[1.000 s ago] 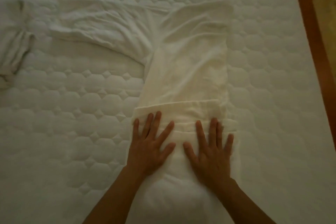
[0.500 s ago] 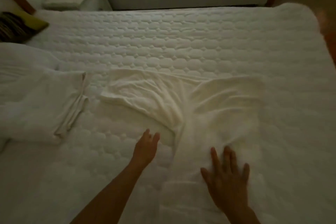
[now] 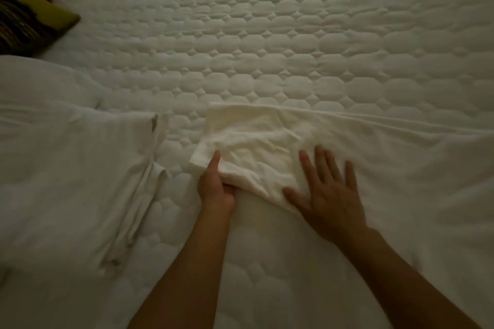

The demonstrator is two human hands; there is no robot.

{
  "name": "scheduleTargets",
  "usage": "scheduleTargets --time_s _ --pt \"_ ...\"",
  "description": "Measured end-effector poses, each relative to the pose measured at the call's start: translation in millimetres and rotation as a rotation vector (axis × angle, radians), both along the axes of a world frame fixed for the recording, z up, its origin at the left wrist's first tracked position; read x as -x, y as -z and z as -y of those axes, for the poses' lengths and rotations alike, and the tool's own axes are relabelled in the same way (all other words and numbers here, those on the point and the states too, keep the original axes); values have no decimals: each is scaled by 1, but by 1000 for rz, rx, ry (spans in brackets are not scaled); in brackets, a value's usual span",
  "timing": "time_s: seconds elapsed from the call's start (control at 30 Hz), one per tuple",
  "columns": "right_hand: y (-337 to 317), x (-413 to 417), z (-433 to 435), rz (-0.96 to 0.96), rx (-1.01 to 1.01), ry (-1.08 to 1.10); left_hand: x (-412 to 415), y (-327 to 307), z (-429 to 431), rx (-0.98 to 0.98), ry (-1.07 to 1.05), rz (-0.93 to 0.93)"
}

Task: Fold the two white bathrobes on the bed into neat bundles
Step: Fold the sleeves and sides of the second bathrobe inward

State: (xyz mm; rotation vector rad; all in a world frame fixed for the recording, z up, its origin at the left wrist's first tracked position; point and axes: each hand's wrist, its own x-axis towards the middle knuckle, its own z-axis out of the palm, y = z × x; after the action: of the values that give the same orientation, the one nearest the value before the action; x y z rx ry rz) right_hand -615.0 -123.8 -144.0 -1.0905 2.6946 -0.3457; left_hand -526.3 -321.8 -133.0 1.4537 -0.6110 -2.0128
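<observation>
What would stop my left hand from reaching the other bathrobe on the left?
Probably nothing. Only bare quilted bed lies between the left hand and that bathrobe, though the hand grips the nearer robe's sleeve.

The left forearm (image 3: 187, 262) and right forearm (image 3: 401, 270) are bare as far up as they show. The left hand (image 3: 216, 189) and right hand (image 3: 328, 195) are bare too; the dim room blurs finer detail.

Part of left hand (image 3: 216, 189) under sleeve (image 3: 256, 147), second bathrobe (image 3: 66, 168) cut by edge
</observation>
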Motion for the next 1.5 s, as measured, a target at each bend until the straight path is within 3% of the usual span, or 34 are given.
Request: scheduleTargets --time_s 0.2,0.3,0.43,0.57,0.67,0.8,0.87,0.97,1.03,1.13,1.2,1.3,1.37,1.5 --pt "5 -14 126 56 144 -207 -12 39 12 -41 95 -204" --pt "13 -37 164 81 170 -140 -16 63 22 -151 179 -362" --pt "30 -47 170 13 144 -130 -15 73 25 -115 180 -411" --pt "8 -43 167 176 61 -152 -18 58 25 -96 255 -427" --pt "-36 -40 153 488 103 -112 -18 10 12 -100 309 -462" --pt "-109 -19 98 983 645 139 5 -83 -46 348 304 -194" --pt "-148 -1 54 1070 910 204 24 -128 -97 613 414 38" --pt "-191 22 -38 1206 1245 251 46 -171 -187 955 612 113" --pt "-209 38 -105 1333 1459 344 61 -182 -252 1216 723 132" --pt "-197 61 -212 1434 1634 521 83 -165 -339 1469 1058 331" --pt "-165 73 -277 1440 1560 760 90 -130 -390 1532 1384 432" --pt "-110 77 -337 1395 1236 1172 88 -76 -431 1468 1906 454" --pt "-84 81 -356 1221 1003 1272 88 -60 -428 1463 1905 424" --pt "-70 94 -354 847 707 1139 98 -58 -361 1866 1562 439"
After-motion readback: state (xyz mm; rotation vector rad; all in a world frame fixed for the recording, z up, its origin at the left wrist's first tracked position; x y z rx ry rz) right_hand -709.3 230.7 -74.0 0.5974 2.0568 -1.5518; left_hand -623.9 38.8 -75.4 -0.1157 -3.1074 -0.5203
